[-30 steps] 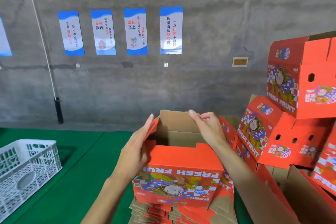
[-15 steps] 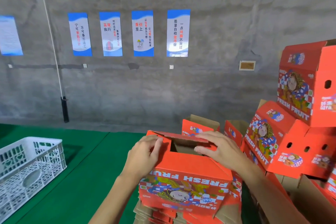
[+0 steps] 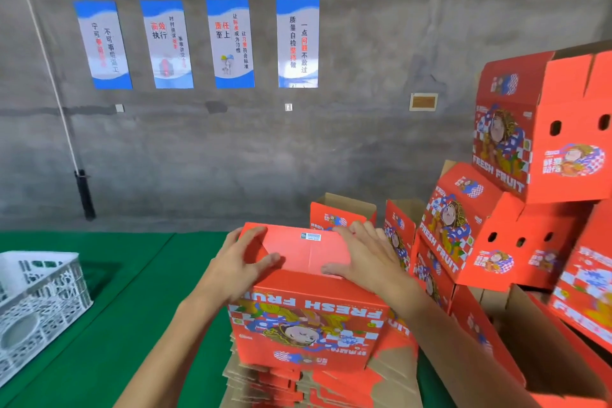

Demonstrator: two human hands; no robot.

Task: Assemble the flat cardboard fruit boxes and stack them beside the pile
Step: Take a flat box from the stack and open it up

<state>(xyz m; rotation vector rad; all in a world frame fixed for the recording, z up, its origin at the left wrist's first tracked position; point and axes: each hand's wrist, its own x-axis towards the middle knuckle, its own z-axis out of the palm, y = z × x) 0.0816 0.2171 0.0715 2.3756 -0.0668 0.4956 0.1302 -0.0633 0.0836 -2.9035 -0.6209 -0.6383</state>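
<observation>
hands press flat on a red box [image 3: 308, 315], palms down on its closed top flaps. left hand [image 3: 236, 267] lies spread over the near-left corner of the top, thumb stretched toward the middle seam and fingers running to the far-left edge; it grips nothing, only pushes down. right hand [image 3: 364, 258] lies open on the right side of the top, fingers reaching the far edge, thumb on the near fold, also pushing with nothing clasped. between the two hands shows the bare red flap with a small white label [image 3: 310, 236] near its far edge. under the hands the box stands upside down, its "fresh fruit" print inverted on the side facing the person. below it sits the pile of flat boxes [image 3: 298, 384], brown edges and red faces, and the box rests on that pile. just beyond the right hand stand two open boxes [image 3: 342, 212] with brown flaps up. further right of that hand rises the stack of built boxes [image 3: 516, 175], some tilted. left of the left hand, well apart, a white crate [image 3: 39, 301] stands on the green floor [image 3: 116, 325]. beyond everything is a grey wall [image 3: 364, 43] with four blue posters [image 3: 230, 42].
</observation>
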